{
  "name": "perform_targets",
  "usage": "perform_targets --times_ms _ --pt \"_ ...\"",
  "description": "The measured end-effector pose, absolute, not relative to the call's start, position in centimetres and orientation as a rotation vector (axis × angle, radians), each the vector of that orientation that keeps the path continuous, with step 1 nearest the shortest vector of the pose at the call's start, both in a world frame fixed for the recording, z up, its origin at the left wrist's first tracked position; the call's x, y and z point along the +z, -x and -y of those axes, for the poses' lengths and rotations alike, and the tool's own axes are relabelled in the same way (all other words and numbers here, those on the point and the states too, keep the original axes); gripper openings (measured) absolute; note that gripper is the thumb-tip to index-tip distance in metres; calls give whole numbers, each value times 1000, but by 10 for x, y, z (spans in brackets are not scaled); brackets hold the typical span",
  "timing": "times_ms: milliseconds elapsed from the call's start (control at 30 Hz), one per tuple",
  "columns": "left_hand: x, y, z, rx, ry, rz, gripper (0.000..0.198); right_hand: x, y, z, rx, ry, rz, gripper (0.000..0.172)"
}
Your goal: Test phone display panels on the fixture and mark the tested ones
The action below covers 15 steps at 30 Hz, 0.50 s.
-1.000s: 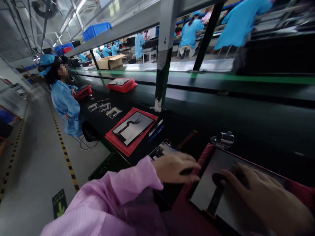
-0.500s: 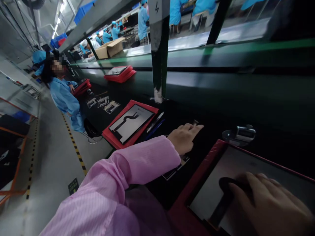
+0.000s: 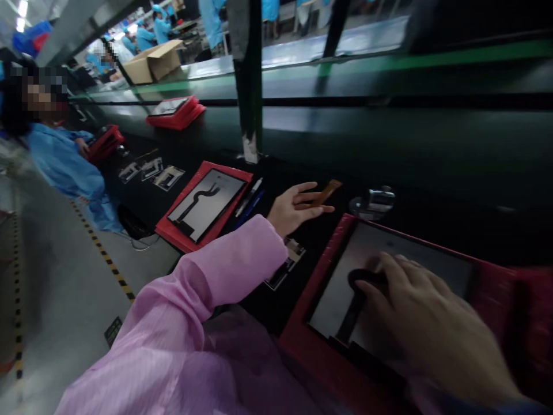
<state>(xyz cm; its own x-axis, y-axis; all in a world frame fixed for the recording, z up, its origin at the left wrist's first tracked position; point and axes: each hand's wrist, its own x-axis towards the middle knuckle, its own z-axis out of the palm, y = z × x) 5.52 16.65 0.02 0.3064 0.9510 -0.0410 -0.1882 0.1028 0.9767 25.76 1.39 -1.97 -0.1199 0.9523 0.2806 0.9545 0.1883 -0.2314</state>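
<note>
My left hand [image 3: 294,208] is over the black bench, its fingers partly spread. Between them it holds a short amber flex strip [image 3: 329,191]. My right hand [image 3: 432,311] lies over a flat display panel [image 3: 332,300] on red wrapping. Its thumb and fingers close on the curved black flex cable [image 3: 358,294] that runs up from the panel's near edge; the cable's far end is hidden beneath the fingers. Just beyond that panel stands a shiny metal piece on a round clear base [image 3: 375,202]. Below my left wrist lies a small patterned card [image 3: 290,262], partly covered by the sleeve.
Another panel with a black cable [image 3: 207,204] rests on red wrapping to the left, beside a white pen [image 3: 249,197] and a blue pen [image 3: 250,208]. Several cards [image 3: 168,177] lie farther left, near a co-worker in blue [image 3: 64,167]. A post [image 3: 248,86] rises behind the bench.
The view has swung, shifting the scene left. My left hand's fingers have spread and lifted, bringing the amber flex strip into plain sight. My right hand stays at the black flex cable.
</note>
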Motion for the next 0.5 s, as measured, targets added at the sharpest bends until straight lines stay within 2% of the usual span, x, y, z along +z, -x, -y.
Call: perform_targets --times_ms 100,233,400,500 --pt "5 -54 -170 1040 -1109 -835 43 -12 -250 -16 -116 1855 2155 49" --pt "11 -56 -171 1111 -1177 -773 25 -8 -244 -19 31 1968 2008 52" --pt "20 -58 -167 1108 -1358 -754 40 -4 -241 -26 419 1742 1592 55" --pt "22 -58 -168 1101 -1416 -687 45 -2 -239 -29 708 1545 1287 71"
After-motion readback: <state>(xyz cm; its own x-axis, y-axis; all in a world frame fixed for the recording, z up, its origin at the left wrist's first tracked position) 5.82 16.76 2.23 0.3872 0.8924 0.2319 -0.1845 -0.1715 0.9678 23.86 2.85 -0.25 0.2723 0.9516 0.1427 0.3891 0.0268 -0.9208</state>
